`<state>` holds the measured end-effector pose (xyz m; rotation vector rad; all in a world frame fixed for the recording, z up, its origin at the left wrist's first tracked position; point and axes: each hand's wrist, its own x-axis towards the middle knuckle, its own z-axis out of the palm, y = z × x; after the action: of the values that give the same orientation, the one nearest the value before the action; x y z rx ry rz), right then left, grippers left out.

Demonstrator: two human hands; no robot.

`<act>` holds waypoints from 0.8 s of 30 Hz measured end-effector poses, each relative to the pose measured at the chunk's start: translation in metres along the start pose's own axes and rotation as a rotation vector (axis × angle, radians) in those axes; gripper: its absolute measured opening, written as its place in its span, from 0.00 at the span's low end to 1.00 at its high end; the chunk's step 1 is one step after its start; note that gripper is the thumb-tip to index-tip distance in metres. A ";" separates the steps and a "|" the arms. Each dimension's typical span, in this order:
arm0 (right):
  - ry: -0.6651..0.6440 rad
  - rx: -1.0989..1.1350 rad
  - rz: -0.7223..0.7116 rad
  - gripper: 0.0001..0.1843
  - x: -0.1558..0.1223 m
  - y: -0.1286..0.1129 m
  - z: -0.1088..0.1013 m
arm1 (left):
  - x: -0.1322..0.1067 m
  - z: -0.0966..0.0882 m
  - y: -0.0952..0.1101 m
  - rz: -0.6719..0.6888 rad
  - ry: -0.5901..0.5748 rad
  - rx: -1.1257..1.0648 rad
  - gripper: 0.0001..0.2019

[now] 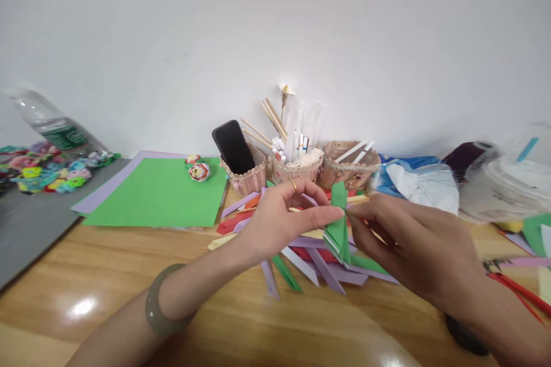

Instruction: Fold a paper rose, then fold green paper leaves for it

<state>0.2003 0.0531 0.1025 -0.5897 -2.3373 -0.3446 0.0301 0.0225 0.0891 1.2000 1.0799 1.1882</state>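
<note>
A folded green paper piece [337, 235] with layered white edges is held upright over the pile. My left hand [286, 212] pinches it from the left, thumb in front. On its other side my right hand [400, 241] is closed, its thumb and forefinger pressed together at the paper's right edge; the exact spot they grip is partly hidden. Beneath both hands lies a heap of paper strips [327, 269] in purple, green, red, white and yellow.
Green paper sheets [155, 195] lie left, bearing small paper roses [199, 171]. Behind stand wooden baskets [249, 178], one holding a black phone [233, 146]. Far left are a plastic bottle [64, 132] and colourful crafts [55, 175]. Red-handled scissors [525, 292] and a plastic cup [508, 183] are right.
</note>
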 end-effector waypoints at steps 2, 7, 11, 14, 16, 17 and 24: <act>0.025 -0.076 -0.079 0.14 0.000 0.001 0.001 | 0.002 0.001 0.002 -0.138 -0.020 -0.031 0.18; 0.014 -0.061 -0.119 0.15 0.000 0.001 0.002 | 0.003 -0.002 0.004 -0.090 -0.108 0.025 0.11; -0.026 0.069 -0.045 0.11 0.000 0.000 0.000 | 0.001 -0.003 0.002 0.026 -0.068 0.114 0.08; -0.075 0.180 0.018 0.10 0.000 0.000 -0.003 | 0.000 -0.004 0.000 0.233 -0.017 0.245 0.03; -0.128 0.267 0.107 0.09 0.001 -0.001 -0.005 | -0.002 -0.005 -0.002 0.505 0.005 0.419 0.02; -0.168 0.325 0.168 0.09 0.002 -0.001 -0.005 | -0.003 -0.007 -0.002 0.644 -0.002 0.515 0.04; -0.291 0.565 0.360 0.12 0.005 -0.002 -0.007 | -0.011 -0.004 -0.004 0.919 -0.130 0.549 0.10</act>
<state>0.1999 0.0496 0.1111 -0.7877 -2.3777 0.5840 0.0252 0.0122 0.0851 2.3209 0.7687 1.4871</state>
